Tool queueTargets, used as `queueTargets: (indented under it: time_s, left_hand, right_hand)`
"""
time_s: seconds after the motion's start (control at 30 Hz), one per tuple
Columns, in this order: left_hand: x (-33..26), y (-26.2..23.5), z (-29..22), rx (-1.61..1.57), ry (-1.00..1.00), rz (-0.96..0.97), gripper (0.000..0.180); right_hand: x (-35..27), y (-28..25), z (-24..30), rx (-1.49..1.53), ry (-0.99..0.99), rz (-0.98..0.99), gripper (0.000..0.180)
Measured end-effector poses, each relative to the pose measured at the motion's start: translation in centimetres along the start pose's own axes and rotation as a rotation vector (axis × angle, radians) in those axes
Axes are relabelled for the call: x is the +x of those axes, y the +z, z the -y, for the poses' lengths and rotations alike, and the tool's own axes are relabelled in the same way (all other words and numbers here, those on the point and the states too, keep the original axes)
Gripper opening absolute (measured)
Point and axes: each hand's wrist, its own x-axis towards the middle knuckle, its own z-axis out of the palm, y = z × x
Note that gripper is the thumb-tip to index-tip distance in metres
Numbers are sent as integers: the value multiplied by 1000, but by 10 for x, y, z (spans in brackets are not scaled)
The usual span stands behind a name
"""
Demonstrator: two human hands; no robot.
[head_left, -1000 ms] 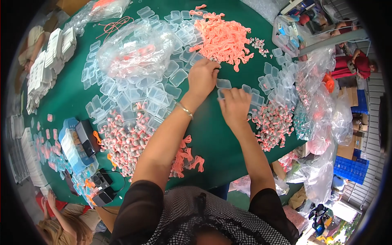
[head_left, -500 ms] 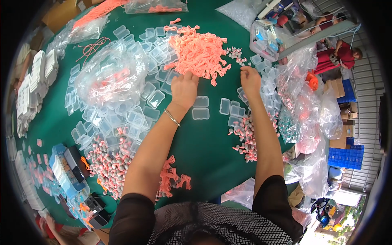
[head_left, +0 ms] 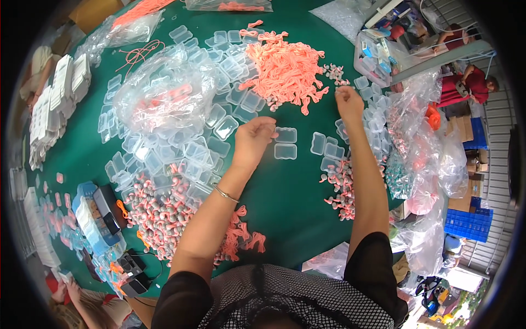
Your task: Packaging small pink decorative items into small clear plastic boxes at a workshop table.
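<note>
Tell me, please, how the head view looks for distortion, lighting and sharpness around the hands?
Head view: strong fisheye bend, with a black rim and the green table curving away; even daylight, soft shadows; left hand and right hand fairly sharp; mild glare on the clear plastic bag.

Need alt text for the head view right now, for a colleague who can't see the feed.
Seen from above, a person's left hand rests beside an open clear plastic case on a green table, while the right hand reaches the edge of a pile of orange cords. Many more clear cases, pink-and-grey earplugs and plastic bags lie around.
</note>
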Motion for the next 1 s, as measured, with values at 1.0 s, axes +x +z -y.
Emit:
queueTargets:
  time_s: [1.0]
  left_hand:
    - [-48, 12, 4, -247, -107, 81, 19]
  right_hand:
    - [-184, 11, 100, 795, -32, 174, 18]
